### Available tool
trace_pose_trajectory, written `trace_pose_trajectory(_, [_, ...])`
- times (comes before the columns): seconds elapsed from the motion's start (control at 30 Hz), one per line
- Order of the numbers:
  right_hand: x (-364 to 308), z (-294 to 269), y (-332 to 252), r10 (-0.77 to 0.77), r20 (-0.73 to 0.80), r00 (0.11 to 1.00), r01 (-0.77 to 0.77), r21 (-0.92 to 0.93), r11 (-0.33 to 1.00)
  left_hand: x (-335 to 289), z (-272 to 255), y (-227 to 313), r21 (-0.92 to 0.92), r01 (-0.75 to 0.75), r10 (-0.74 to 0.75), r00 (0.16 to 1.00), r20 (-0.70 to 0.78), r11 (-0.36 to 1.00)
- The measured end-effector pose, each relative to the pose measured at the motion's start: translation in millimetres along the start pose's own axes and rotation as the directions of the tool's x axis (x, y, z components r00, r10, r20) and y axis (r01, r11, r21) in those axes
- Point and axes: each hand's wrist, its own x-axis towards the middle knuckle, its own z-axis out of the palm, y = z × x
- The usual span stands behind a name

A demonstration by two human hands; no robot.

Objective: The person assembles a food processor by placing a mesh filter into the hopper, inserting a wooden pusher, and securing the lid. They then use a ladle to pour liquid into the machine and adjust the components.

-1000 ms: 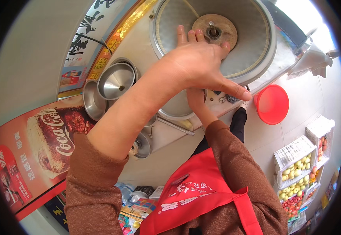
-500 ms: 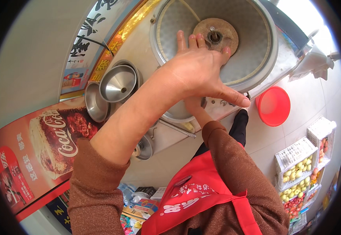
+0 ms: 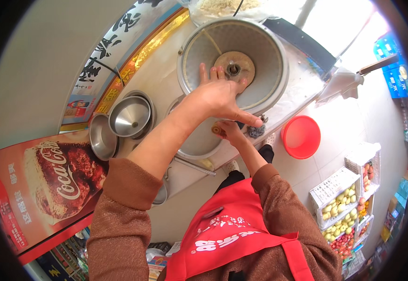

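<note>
A deep metal drum [image 3: 270, 86] stands on the counter, with a brownish round disc [image 3: 247, 65] and a metal bolt at its bottom. My left hand [image 3: 215, 96] reaches over the drum's near rim, fingers spread, nothing in them. Whether its fingertips touch the inner wall, I cannot tell. Below it, my right hand [image 3: 232, 131] is closed on a small yellowish round part [image 3: 216, 128]. That part is over a round metal pan [image 3: 199, 144]. Beside the right hand lie a grey scouring pad [image 3: 255, 132] and a small dark metal piece [image 3: 263, 119].
Steel bowls [image 3: 103, 143] and a metal funnel [image 3: 130, 117] stand left on the counter. A metal rod [image 3: 194, 166] lies at its front edge. On the floor at right are a red bucket [image 3: 301, 137] and white crates [image 3: 336, 187] of fruit. A plastic bag [image 3: 229, 5] sits behind the drum.
The view has shifted, so the drum appears smaller and further left, and the bag behind it has come into sight. The yellowish part in my right hand now shows. My left hand stays spread.
</note>
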Motion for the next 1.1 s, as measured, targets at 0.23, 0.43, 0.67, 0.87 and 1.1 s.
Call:
trace_pose_trajectory(0.23, [-37.2,-89.3,-101.2,-0.038,-0.283,0.958,-0.004,-0.147,0.989,1.4,-2.2,-1.5,-0.062,0.024,-0.021,0.998,0.052,0.998])
trace_pose_trajectory(0.43, [-66.0,-116.3,-209.4,-0.394,-0.303,0.867,0.182,-0.545,0.818,-1.9,2.5,3.3,-0.051,0.062,-0.061,0.998,0.014,0.997])
trace_pose_trajectory(0.67, [-98.2,-100.7,-311.5,-0.538,-0.257,0.803,0.315,-0.582,0.750,-7.2,3.7,3.9,-0.101,0.055,-0.059,0.998,-0.029,0.993])
trace_pose_trajectory(0.87, [-118.8,-76.1,-369.7,-0.615,-0.114,0.780,0.516,-0.438,0.736,-2.8,-2.3,3.3,-0.092,0.061,-0.059,0.998,0.034,0.994])
trace_pose_trajectory(1.1, [-61.0,-99.9,-357.2,-0.550,-0.290,0.783,0.327,-0.560,0.761,-2.8,-9.3,3.4,-0.026,0.054,-0.052,0.995,0.085,0.998])
